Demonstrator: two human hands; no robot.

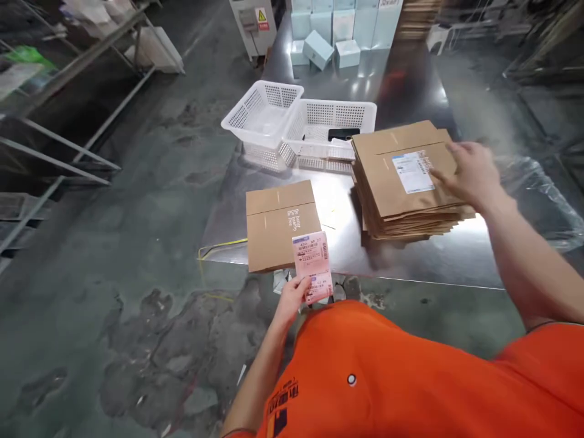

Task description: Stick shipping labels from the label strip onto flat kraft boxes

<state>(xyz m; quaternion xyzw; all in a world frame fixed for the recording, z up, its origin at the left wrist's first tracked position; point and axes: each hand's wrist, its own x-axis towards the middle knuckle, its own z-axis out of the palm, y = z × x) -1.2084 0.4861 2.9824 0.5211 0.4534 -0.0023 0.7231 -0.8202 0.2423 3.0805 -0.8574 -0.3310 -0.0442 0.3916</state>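
My left hand [292,297] pinches a strip of pinkish printed shipping labels [314,261] by its lower left side, just off the table's front edge. Behind the strip lies a flat brown cardboard piece [269,234] with white lettering, overlapping the table edge. To the right, my right hand [472,173] rests at the right side of a tall stack of flat cardboard [387,201], fingers spread and touching the top sheet. That top sheet carries a white shipping label [413,172] near my fingertips.
Two white perforated baskets [262,115] stand behind the cardboard; the right one holds a dark phone-like object [343,134]. Pale blue boxes [319,48] are stacked at the far end of the metal table [347,249]. Clear plastic film [533,188] lies right. Metal racks [77,73] stand left.
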